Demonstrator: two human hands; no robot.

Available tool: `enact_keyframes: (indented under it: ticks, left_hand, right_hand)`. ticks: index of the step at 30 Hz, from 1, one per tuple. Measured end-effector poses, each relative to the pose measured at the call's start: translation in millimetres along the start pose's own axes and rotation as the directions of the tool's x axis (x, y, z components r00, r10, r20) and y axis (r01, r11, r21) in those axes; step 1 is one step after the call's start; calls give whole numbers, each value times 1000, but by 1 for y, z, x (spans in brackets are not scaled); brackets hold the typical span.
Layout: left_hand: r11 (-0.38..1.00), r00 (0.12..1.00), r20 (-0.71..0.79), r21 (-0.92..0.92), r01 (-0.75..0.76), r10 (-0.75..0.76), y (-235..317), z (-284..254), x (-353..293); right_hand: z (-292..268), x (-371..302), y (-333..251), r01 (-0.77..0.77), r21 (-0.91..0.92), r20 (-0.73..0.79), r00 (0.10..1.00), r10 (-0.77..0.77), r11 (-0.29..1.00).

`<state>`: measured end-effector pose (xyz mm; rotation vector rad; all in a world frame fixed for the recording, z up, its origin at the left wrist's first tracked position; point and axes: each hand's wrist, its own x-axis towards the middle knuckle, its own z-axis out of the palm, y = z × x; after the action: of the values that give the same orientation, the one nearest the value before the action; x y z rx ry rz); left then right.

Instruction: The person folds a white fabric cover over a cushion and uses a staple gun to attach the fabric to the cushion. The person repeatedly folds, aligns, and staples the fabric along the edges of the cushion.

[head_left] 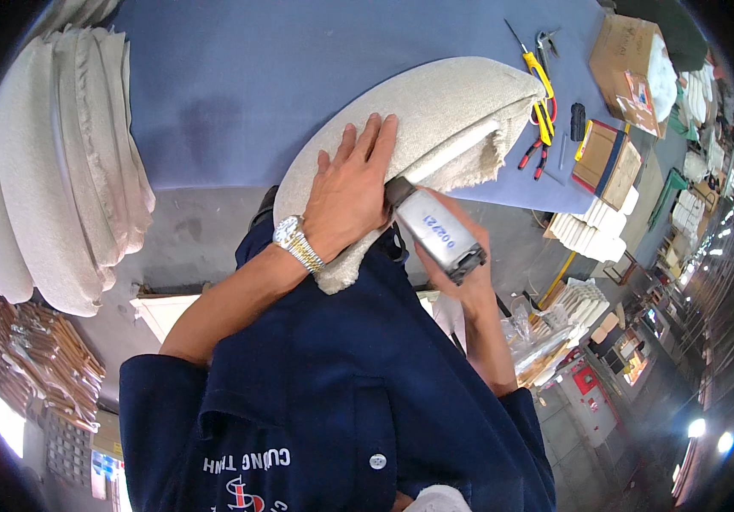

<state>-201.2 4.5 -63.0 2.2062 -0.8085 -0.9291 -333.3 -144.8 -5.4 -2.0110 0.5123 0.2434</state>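
Note:
A curved cushion panel (435,107) covered in light beige fabric lies across the near edge of the blue-grey table (213,102), with part of it overhanging towards my body. My left hand (346,192) rests flat on it, fingers stretched out and pointing away from me. In my right hand (476,243) is a silver and black staple gun (437,229), its dark nose against the panel's near edge beside my left hand. The handle is mostly hidden behind the tool's body. Frayed fabric (474,162) hangs loose along the panel's right part.
Similar beige panels (60,162) are stacked at the left. Yellow-handled tools (539,94), red-handled pliers (533,158) and a small black object (578,121) lie on the right of the table. Beyond them stand a cardboard box (619,64) and a smaller carton (606,166).

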Motion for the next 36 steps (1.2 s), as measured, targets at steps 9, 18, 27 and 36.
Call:
enact_keyframes:
  ticks: [9,18,27,36]
  left_hand:
    - [873,930,167,-431,-230,327,-49,-16,10]
    - [986,989,102,-141,-93,108,-48,-2,-23]
    - [1000,994,107,17,1,-3,-26,-11,-36]
    - [998,999,47,55,8,-10,-23,-1,-36]
  right_hand:
    - [6,-4,12,28,82,-61,998,-23,996]
    - [29,-16,25,143,10,-211,968,-138,990]
    - [28,-22,27,118,76,-143,984,-107,990]
    - [25,-18,20,109,66,-138,985,-99,992]
